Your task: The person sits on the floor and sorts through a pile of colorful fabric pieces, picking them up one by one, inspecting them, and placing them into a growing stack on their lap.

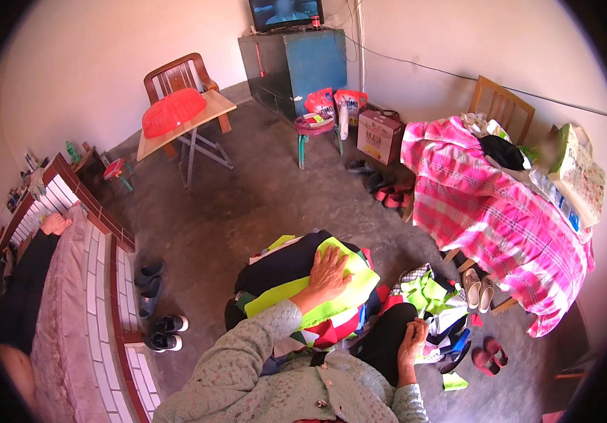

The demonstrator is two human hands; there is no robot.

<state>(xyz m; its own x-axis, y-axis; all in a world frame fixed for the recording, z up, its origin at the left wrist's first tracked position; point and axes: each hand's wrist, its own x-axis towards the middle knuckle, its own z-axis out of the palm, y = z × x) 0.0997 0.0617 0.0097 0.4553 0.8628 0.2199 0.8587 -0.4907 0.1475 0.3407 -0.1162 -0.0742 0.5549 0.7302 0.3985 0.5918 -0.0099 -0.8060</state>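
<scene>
My left hand (pixel 331 270) lies palm down, fingers apart, on a neon yellow-green cloth piece (pixel 287 305) atop a stack of fabric pieces. A black cloth piece (pixel 277 270) lies beside it on the same stack; red, white and green scraps show below. My right hand (pixel 413 341) rests at my black-trousered knee, its fingers bent; whether it holds something cannot be made out. Right of the knee is a heap of neon, white and black cloth scraps (pixel 430 296), with checked fabric at its edge.
At left, a person in black lies on a tiled brick bed (pixel 97 275). Shoes (pixel 166 333) stand beside it. On the right is a table under a pink plaid cloth (pixel 472 206). Ahead are a folding table (pixel 219 106) with a red plastic basin (pixel 174 111), and a small stool (pixel 314 127).
</scene>
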